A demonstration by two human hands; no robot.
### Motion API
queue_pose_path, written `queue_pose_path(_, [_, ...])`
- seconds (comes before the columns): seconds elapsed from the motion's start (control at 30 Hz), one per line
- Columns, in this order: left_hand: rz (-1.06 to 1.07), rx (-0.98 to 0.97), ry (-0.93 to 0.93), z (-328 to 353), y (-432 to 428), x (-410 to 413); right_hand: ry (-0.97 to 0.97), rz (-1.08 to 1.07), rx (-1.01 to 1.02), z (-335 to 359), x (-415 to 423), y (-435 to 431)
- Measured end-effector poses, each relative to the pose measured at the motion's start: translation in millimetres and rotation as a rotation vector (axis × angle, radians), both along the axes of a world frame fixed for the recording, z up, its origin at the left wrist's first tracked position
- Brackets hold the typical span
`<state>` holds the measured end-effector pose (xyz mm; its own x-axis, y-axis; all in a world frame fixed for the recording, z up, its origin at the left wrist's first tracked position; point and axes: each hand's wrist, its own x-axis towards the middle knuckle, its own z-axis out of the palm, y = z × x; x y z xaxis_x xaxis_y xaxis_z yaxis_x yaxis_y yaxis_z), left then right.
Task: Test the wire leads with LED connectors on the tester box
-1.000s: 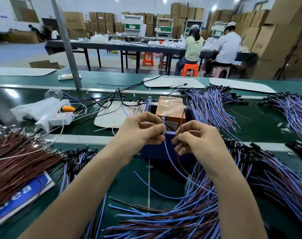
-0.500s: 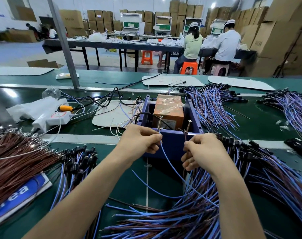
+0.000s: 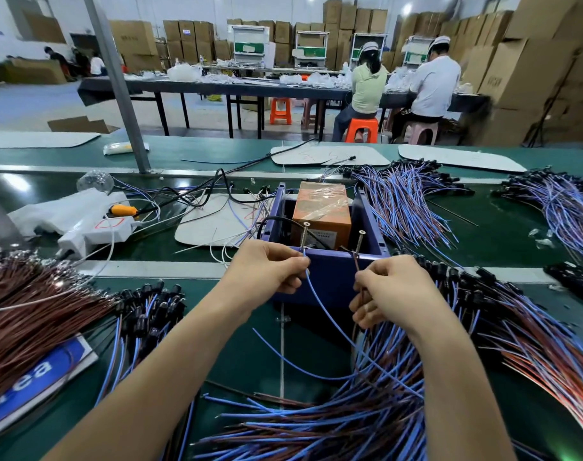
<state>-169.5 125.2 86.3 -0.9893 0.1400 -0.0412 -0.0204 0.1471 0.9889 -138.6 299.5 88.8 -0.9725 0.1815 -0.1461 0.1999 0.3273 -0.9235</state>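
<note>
Left hand [image 3: 266, 266] is pinching a thin blue lead [image 3: 320, 302] against one steel screw [image 3: 304, 235]; right hand [image 3: 388, 291] is gripping a brown lead [image 3: 357, 266] on the boxy blue tester [image 3: 326, 274].

Factory assy floor: long green belt-covered worktop [image 3: 216, 154], heaps of blue-and-brown wire leads [image 3: 399, 197], stacked brown cardboard cartons [image 3: 529, 61] behind, 2 white-capped workers [image 3: 434, 81] on orange/pink plastic stools [image 3: 361, 128].
</note>
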Motion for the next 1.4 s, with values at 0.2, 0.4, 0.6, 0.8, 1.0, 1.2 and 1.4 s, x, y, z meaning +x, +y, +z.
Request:
queue_pose_path(0.2, [-0.196,0.205,-0.055,11.6,-2.4,6.2,0.075,0.233,-0.137,17.5,12.1,-12.5])
queue_pose_path(0.4, [-0.251,0.292,-0.007,18.7,-2.5,12.5,0.094,0.34,-0.15,24.9,18.8,-17.2])
queue_pose_path(0.6, [-0.052,0.666,0.153,42.2,-34.3,3.0,-0.072,0.401,0.064,24.1,25.9,5.0])
queue_pose_path(0.8, [-0.105,0.742,0.352,62.6,-71.1,4.6,-0.001,-0.017,0.21,19.0,25.2,45.3])
queue_pose_path(1.0, [-0.615,0.344,0.433,52.4,-87.3,4.9,0.248,-0.177,0.449,22.3,29.5,68.5])
queue_pose_path(1.2, [-1.042,-0.115,0.086,45.6,-108.2,-10.1,0.251,0.011,0.349,10.0,17.7,62.0])
queue_pose_path(1.4, [-0.387,-0.844,-0.05,24.2,-109.0,-22.6,0.273,0.053,0.317,0.6,8.6,54.4])
